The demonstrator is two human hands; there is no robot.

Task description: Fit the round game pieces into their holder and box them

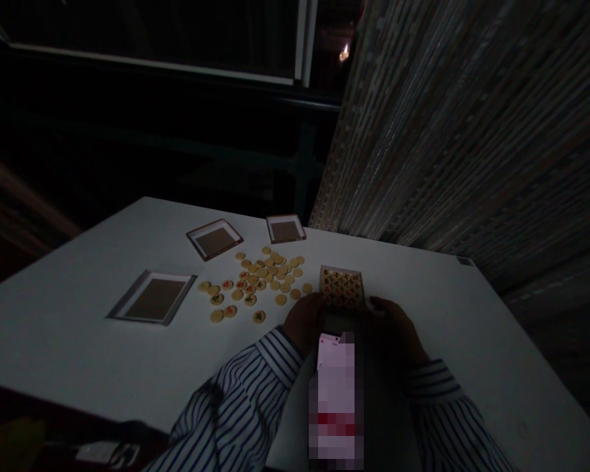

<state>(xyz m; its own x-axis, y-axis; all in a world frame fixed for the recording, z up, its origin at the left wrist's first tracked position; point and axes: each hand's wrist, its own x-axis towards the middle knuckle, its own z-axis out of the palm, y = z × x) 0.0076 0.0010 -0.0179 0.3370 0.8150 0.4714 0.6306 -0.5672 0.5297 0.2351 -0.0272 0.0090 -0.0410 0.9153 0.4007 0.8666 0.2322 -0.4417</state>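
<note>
A small open box (341, 269) holds rows of round Chinese chess pieces (343, 285) with black and red characters. My left hand (305, 321) is closed at the box's near left corner, its fingers curled against the side. On the box's right side is my right hand (396, 328), fingers bent around the near right corner; deep shadow hides part of its grip. Many loose chess pieces (270, 272) lie spread to the left of the box, some with red or black characters up, others plain. Below the box, between my forearms, is a lit phone (335, 373), its screen partly blurred.
Three shallow box lids or trays lie on the white table (69, 308): a near-left tray (160, 298), a back-left tray (215, 239) and a back tray (286, 229). A string curtain (423, 131) hangs behind the table's right side. The room is dim.
</note>
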